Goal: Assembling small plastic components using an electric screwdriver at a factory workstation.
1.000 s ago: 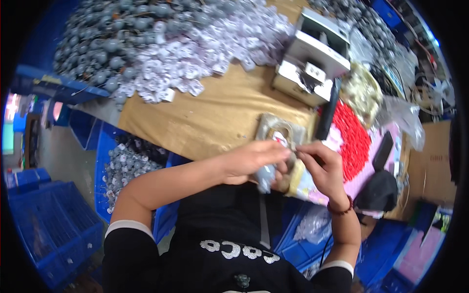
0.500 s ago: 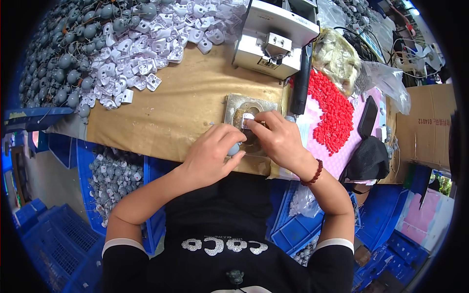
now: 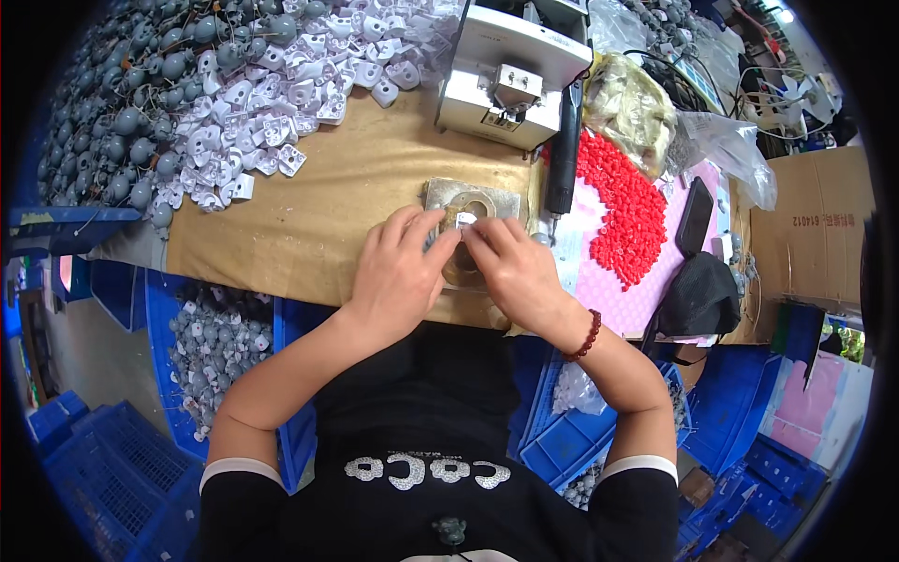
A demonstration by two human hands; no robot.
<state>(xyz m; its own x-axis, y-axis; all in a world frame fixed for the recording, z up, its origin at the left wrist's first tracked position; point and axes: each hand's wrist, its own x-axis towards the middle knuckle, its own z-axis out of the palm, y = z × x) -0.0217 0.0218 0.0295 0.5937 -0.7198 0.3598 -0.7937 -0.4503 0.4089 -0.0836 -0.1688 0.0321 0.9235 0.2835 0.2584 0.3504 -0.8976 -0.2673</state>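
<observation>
Worktop (image 3: 281, 225), brown-covered. Metal plate (image 3: 505, 200), near its front edge. My left hand (image 3: 393, 276): fingers bent, grip hidden, cannot tell. My right hand (image 3: 524, 281): fingertips pinched on white piece (image 3: 464, 218), over plate. Change: left fingertips newly raised beside it, so both hands meet there.

A machine (image 3: 510, 80) stands behind the fixture (image 3: 500, 195) on the table (image 3: 281, 225), heaped parts (image 3: 304, 94) left, a driver (image 3: 564, 155) right

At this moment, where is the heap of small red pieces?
In the head view, the red heap is right of centre, partly on the pink sheet, between the black tool and the black flat object.
</observation>
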